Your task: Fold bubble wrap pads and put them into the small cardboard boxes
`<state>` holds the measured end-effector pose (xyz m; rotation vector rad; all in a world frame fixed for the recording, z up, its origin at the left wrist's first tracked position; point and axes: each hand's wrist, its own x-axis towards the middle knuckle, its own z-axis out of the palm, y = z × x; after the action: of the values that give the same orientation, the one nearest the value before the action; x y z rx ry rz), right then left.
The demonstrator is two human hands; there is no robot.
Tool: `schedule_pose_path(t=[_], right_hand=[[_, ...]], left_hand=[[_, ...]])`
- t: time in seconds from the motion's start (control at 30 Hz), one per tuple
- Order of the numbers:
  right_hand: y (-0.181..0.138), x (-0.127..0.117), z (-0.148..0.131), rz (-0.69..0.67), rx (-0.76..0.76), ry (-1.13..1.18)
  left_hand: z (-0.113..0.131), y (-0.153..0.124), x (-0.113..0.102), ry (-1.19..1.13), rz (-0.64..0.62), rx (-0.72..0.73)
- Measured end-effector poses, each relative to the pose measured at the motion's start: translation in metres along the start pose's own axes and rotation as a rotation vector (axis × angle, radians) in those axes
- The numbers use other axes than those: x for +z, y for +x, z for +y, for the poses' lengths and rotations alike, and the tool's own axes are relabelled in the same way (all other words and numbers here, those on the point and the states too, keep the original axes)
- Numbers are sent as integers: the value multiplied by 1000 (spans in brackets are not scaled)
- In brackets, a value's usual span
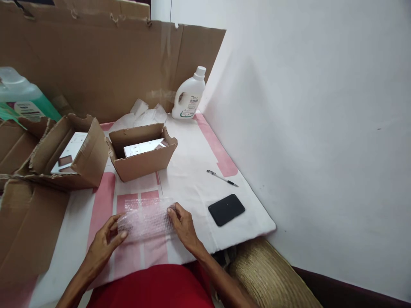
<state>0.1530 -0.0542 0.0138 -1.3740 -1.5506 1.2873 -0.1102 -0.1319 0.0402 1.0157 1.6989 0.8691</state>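
A clear sheet of bubble wrap (pixel 147 219) is stretched between my two hands, just over the front of the table. My right hand (pixel 184 225) pinches its right end between thumb and fingers. At the left end, my left hand (pixel 104 244) grips the edge, fingers partly behind the plastic and thumb in front. Beyond the wrap stands a small open cardboard box (pixel 144 164) with a white printed carton (pixel 143 147) inside. Another open cardboard box (pixel 91 158), to its left, holds a similar white carton (pixel 72 149).
A black phone (pixel 226 209) and a pen (pixel 222 178) lie on the right. A white jug (pixel 190 96) stands by crumpled packing material (pixel 147 116) before a tall cardboard panel (pixel 112 64). A green liquid bottle (pixel 28 98) is at left. The wall (pixel 314 128) borders the right edge.
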Motion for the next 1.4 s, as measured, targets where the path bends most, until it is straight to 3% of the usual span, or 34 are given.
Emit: schedule_pose_path(t=[0.2, 0.5, 0.57, 0.67, 0.7, 0.77, 0.83, 0.97, 1.07, 1.2, 1.3, 1.4], right_hand=[[3, 1, 0, 144, 28, -49], [13, 11, 18, 299, -77, -358], [10, 10, 13, 346, -126, -445], [0, 13, -3, 440, -292, -608], [-4, 17, -8, 403, -384, -649], [-10, 27, -13, 204, -553, -696], [-12, 36, -7, 6, -612, -736], [-9, 34, 24, -134, -560, -881], [-6, 17, 41, -168, -574, -973], [-8, -3, 37, -125, -582, -1041], [-13, -2, 21, -54, -624, -1041], [-17, 17, 6, -39, -766, -996]], left_hand=[[15, 14, 21, -74, 207, 45], [1, 24, 34, 471, 313, 167], [3, 20, 36, 601, 409, 272], [5, 18, 45, 786, 538, 558], [4, 19, 50, 821, 500, 679], [-3, 26, 63, 851, 329, 905], [-14, 35, 74, 891, 185, 1043], [-34, 45, 78, 1024, 137, 1039], [-39, 41, 61, 1068, 157, 978], [-32, 26, 28, 1072, 263, 899], [-23, 15, 11, 1049, 239, 1014], [-17, 13, 9, 1018, 191, 1158]])
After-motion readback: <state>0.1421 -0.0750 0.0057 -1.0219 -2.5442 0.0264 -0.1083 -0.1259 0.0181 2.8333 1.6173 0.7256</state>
